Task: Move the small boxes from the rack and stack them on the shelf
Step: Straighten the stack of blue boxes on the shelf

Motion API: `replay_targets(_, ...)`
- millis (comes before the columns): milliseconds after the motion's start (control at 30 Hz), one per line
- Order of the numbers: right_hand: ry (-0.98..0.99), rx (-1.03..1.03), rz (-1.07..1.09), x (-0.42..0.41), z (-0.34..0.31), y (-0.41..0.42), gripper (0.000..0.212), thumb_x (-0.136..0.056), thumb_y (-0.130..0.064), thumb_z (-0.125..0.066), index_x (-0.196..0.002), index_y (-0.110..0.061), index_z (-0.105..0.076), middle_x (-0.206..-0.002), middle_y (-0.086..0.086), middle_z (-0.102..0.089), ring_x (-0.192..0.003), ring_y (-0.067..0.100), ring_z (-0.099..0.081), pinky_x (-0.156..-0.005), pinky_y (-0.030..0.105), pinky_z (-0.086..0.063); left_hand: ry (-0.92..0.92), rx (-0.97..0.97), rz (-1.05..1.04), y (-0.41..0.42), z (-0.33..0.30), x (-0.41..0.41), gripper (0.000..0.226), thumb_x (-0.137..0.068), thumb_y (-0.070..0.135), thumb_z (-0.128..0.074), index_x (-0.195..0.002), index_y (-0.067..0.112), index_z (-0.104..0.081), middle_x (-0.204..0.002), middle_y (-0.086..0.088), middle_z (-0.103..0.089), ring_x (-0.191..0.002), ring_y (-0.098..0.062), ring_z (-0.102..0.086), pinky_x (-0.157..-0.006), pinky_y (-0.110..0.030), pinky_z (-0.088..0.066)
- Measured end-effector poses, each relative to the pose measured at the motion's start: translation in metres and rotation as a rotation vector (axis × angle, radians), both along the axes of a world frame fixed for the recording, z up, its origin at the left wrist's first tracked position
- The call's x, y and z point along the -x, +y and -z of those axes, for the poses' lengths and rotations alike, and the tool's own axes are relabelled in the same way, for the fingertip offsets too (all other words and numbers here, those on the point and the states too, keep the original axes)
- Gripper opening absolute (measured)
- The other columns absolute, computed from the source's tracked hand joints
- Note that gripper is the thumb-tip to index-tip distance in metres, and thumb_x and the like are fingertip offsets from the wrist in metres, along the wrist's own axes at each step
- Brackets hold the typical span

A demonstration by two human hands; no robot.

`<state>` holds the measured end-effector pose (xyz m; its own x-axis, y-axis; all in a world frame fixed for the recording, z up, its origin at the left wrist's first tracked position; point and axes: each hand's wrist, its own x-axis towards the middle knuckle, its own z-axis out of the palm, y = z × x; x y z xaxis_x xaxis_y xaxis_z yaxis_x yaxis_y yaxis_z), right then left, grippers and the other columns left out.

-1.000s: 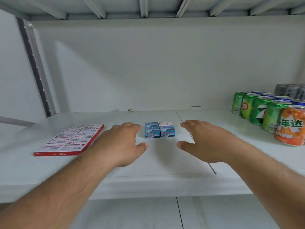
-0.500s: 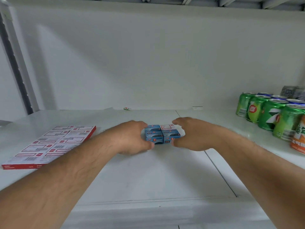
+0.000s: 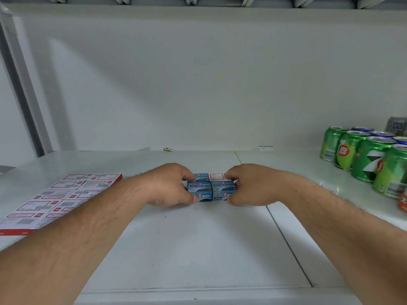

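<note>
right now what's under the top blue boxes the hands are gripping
More small blue boxes form a lower layer resting on the white shelf. The left hand and right hand cover the stack's outer sides, so the count is unclear.

Small boxes: blue cartons with red-and-white labels, packed touching in a two-wide block, stacked two high, upright, resting mid-shelf, well left of the green cans.

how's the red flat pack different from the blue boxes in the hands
The red flat pack is wide, thin, lying alone at left, untouched. The blue boxes are small, chunky, clustered together, squeezed between the left hand and right hand. Both sit on the white shelf.
</note>
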<state>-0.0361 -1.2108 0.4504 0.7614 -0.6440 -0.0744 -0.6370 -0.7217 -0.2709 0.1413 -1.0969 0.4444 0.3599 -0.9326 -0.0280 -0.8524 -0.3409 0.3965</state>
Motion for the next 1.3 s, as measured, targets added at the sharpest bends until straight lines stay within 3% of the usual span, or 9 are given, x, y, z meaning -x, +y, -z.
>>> replay_targets(233, 0.031, 0.092, -0.042, -0.002, 0.002, 0.005, 0.028, -0.087, -0.028, -0.063, -0.113, -0.018, -0.064, -0.096, 0.000, -0.065, -0.081, 0.019, -0.063, -0.065, 0.029, -0.050, -0.011, 0.028, -0.002, 0.003, 0.003, -0.007, 0.044, -0.081, 0.030, -0.073, -0.123, 0.035, -0.061, -0.086, 0.017, -0.065, -0.076, -0.001, -0.061, -0.061, -0.014, -0.042)
replay_targets(400, 0.022, 0.062, 0.017, 0.005, 0.002, 0.002, 0.066, -0.084, -0.043, -0.072, -0.141, -0.025, -0.044, -0.121, -0.007, -0.058, -0.095, 0.012, -0.061, -0.064, 0.023, -0.048, 0.023, 0.047, 0.002, 0.007, 0.003, -0.012, 0.049, -0.075, 0.038, -0.077, -0.121, 0.037, -0.060, -0.093, 0.020, -0.059, -0.087, -0.002, -0.061, -0.071, -0.019, -0.043)
replay_targets(467, 0.023, 0.061, 0.037, 0.006, 0.003, 0.002, 0.071, -0.083, -0.044, -0.073, -0.143, -0.023, -0.042, -0.120, -0.006, -0.059, -0.087, 0.011, -0.061, -0.062, 0.023, -0.048, 0.018, 0.039, 0.009, 0.008, 0.004, -0.013, 0.049, -0.074, 0.039, -0.077, -0.120, 0.037, -0.061, -0.100, 0.017, -0.062, -0.092, -0.005, -0.062, -0.073, -0.021, -0.044)
replay_targets(600, -0.022, 0.046, 0.035, 0.003, 0.003, 0.002, 0.063, -0.084, -0.038, -0.074, -0.139, -0.020, -0.047, -0.115, -0.005, -0.063, -0.082, 0.013, -0.060, -0.059, 0.024, -0.048, 0.049, 0.051, 0.041, 0.007, 0.008, -0.014, 0.039, -0.075, 0.033, -0.077, -0.113, 0.035, -0.067, -0.093, 0.018, -0.070, -0.089, -0.004, -0.067, -0.075, -0.020, -0.048)
replay_targets(700, -0.039, 0.061, 0.019, -0.001, 0.004, 0.004, 0.056, -0.085, -0.036, -0.073, -0.134, -0.019, -0.052, -0.112, -0.005, -0.064, -0.093, 0.016, -0.064, -0.077, 0.032, -0.057, 0.050, 0.063, 0.052, 0.007, 0.008, -0.014, 0.036, -0.076, 0.031, -0.076, -0.111, 0.032, -0.069, -0.089, 0.019, -0.071, -0.087, -0.004, -0.068, -0.078, -0.020, -0.050)
replay_targets(800, -0.073, 0.044, 0.010, -0.005, 0.007, 0.005, 0.046, -0.084, -0.033, -0.074, -0.124, -0.017, -0.059, -0.107, -0.004, -0.067, -0.093, 0.018, -0.067, -0.082, 0.037, -0.059, 0.052, 0.080, 0.050, 0.007, 0.009, -0.014, 0.038, -0.078, 0.030, -0.077, -0.115, 0.028, -0.067, -0.087, 0.020, -0.068, -0.085, -0.004, -0.067, -0.077, -0.019, -0.049)
replay_targets(1000, -0.060, 0.041, 0.036, -0.002, 0.004, 0.007, 0.050, -0.084, -0.037, -0.073, -0.126, -0.019, -0.055, -0.109, -0.004, -0.066, -0.075, 0.010, -0.060, -0.056, 0.021, -0.046, 0.052, 0.101, 0.039, 0.007, 0.012, -0.018, 0.040, -0.072, 0.035, -0.080, -0.110, 0.032, -0.067, -0.101, 0.018, -0.069, -0.089, -0.002, -0.066, -0.086, -0.028, -0.053)
replay_targets(1167, -0.042, 0.051, 0.067, 0.001, 0.004, 0.008, 0.054, -0.082, -0.043, -0.073, -0.127, -0.019, -0.057, -0.116, -0.003, -0.064, -0.100, 0.015, -0.065, -0.085, 0.034, -0.059, 0.048, 0.114, 0.039, 0.004, 0.013, -0.016, 0.039, -0.073, 0.033, -0.080, -0.111, 0.030, -0.068, -0.099, 0.017, -0.070, -0.087, -0.001, -0.066, -0.081, -0.023, -0.051)
replay_targets(1300, -0.063, 0.045, 0.032, -0.001, 0.005, 0.007, 0.039, -0.081, -0.040, -0.073, -0.113, -0.019, -0.067, -0.109, -0.001, -0.070, -0.094, 0.018, -0.069, -0.080, 0.037, -0.061, 0.026, 0.120, 0.028, 0.000, 0.014, -0.012, 0.037, -0.073, 0.037, -0.080, -0.107, 0.030, -0.069, -0.100, 0.014, -0.069, -0.088, -0.006, -0.067, -0.086, -0.027, -0.053)
